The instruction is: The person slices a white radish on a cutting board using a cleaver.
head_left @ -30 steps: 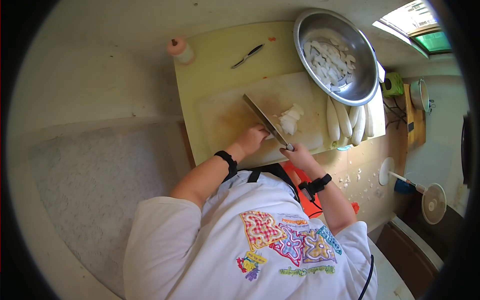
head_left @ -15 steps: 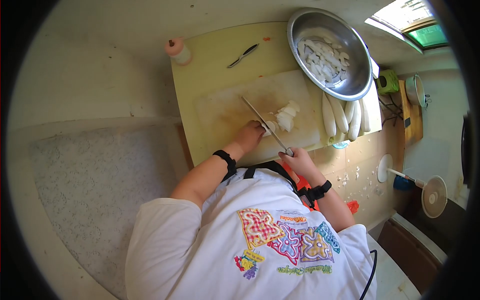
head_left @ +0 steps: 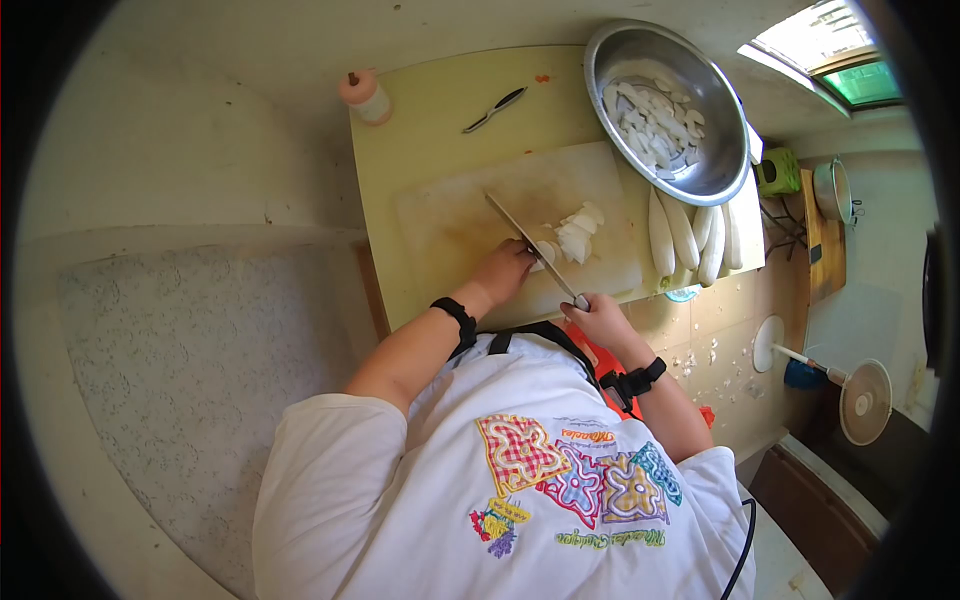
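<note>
My right hand [head_left: 600, 318] is wrapped round the handle of a long knife [head_left: 520, 228], whose blade slants up and left over the cutting board [head_left: 450, 220]. Against the blade's left side, my left hand [head_left: 506, 270] has its fingers bent over a piece of white vegetable, mostly hidden by the fingers. White slices [head_left: 578, 233] lie in a small heap on the board, right of the blade. Several whole peeled white vegetables [head_left: 661, 235] lie to the right of the board. Cut white pieces rest in a large metal bowl [head_left: 725, 150] at the table's back right.
A peeler [head_left: 495, 110] lies behind the board on the yellow table [head_left: 420, 110]. At the back left corner stands a bottle with a pink cap [head_left: 366, 97]. A fan [head_left: 862, 403] and a wooden bench [head_left: 824, 245] are off to the right.
The near end of the knife has shifted slightly right and down since a second ago. A white slice now shows just right of the blade, by my left fingertips.
</note>
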Demonstrator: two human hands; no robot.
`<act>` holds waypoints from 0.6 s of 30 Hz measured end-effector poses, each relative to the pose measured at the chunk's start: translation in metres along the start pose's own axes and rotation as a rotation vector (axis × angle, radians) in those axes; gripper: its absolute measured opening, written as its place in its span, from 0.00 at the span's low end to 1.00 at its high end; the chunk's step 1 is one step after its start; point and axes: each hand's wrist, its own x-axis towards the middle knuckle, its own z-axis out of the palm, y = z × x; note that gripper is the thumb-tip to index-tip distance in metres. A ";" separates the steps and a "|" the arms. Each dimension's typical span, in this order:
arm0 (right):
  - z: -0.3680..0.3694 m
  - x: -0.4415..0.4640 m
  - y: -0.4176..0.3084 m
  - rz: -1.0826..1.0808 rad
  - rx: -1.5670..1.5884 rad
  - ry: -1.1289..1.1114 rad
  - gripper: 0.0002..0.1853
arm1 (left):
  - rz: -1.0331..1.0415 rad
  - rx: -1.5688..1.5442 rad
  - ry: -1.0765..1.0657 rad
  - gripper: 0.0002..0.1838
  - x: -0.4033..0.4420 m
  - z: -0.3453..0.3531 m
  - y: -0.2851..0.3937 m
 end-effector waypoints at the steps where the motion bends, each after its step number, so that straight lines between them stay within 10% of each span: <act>1: 0.000 0.001 0.001 0.008 -0.010 0.001 0.23 | 0.000 -0.001 0.000 0.11 0.000 0.001 -0.001; 18: 0.000 0.000 -0.006 0.079 -0.051 -0.024 0.21 | 0.008 -0.049 0.014 0.12 0.001 0.006 -0.005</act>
